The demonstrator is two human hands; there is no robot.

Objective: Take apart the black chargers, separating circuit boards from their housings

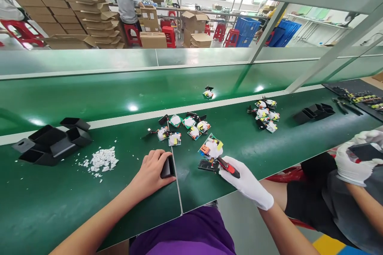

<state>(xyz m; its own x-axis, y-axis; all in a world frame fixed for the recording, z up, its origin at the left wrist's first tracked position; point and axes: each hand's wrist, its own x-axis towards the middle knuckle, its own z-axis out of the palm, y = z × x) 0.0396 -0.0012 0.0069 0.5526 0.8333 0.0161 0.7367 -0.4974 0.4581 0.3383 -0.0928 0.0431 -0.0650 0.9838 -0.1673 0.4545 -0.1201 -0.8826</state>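
My bare left hand (153,168) is wrapped round a small black plastic case (168,167) on the green table, its open end facing right. A white glove covers my right hand (247,181), closed on red-and-black-handled pliers (229,168). At the pliers' tip is a circuit board (212,147) with white filler, orange and yellow parts, and a black end panel (207,165) beside it; whether the jaws or my fingers hold it I cannot tell. Beyond my hands lie several similar circuit boards (174,139) with black end pieces.
Black cases (49,139) and white chips (103,160) lie at left. Further right are more boards (263,113), cases (314,112) and a dark tray (366,91). One board (208,94) lies behind the white rail. A co-worker's gloved hands (348,163) hold a dark case.
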